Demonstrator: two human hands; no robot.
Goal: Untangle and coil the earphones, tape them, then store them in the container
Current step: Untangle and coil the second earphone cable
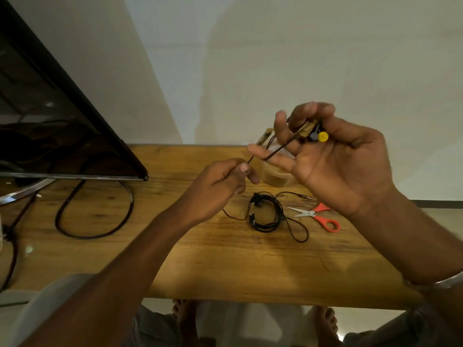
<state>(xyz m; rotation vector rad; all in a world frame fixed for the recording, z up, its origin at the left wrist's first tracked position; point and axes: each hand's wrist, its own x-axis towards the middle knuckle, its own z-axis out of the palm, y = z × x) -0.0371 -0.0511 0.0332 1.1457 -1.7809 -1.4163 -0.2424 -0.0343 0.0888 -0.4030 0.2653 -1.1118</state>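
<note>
Head view: the earphone cable (280, 146) is pinched by thumb and forefinger of the left hand (220, 186) and stretched over the spread fingers of the right hand (338, 166), whose thumb clamps the yellow-tipped earbuds (322, 137); the container (273, 175) is seen behind those fingers.

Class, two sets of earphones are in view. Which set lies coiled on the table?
The black earphones, loosely coiled beside the scissors. The yellow-tipped earphones are held up by the left hand and right hand.

no readable text, labels, brands or numbers anywhere
</note>
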